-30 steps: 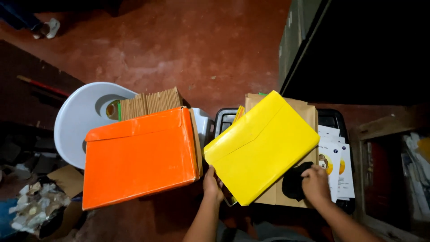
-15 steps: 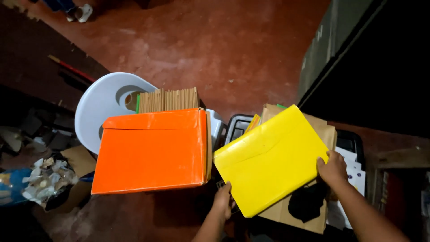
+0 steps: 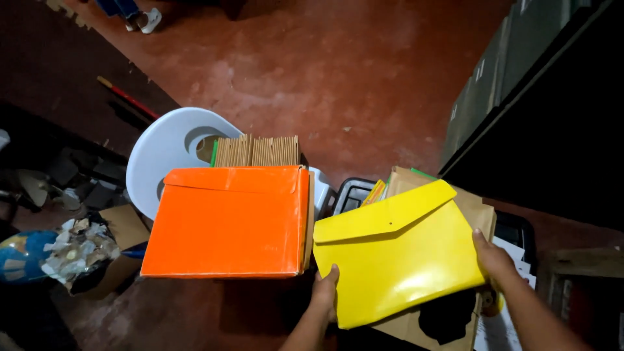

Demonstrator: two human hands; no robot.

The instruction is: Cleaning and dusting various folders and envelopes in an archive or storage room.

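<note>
Since the earlier frames the yellow folder (image 3: 398,255) has swung flatter and lower, and the right hand (image 3: 495,258) has come up from the papers to its right edge. The left hand (image 3: 324,292) grips the folder's lower left edge, thumb on top; the right hand's fingers are closed on the opposite edge. The folder is held over a brown envelope (image 3: 455,201) and a dark crate (image 3: 354,193). Just beside it to the left lies an orange folder (image 3: 227,221), stacked on cardboard (image 3: 257,151) over a white chair (image 3: 166,153). Red floor (image 3: 312,71) lies beyond.
</note>
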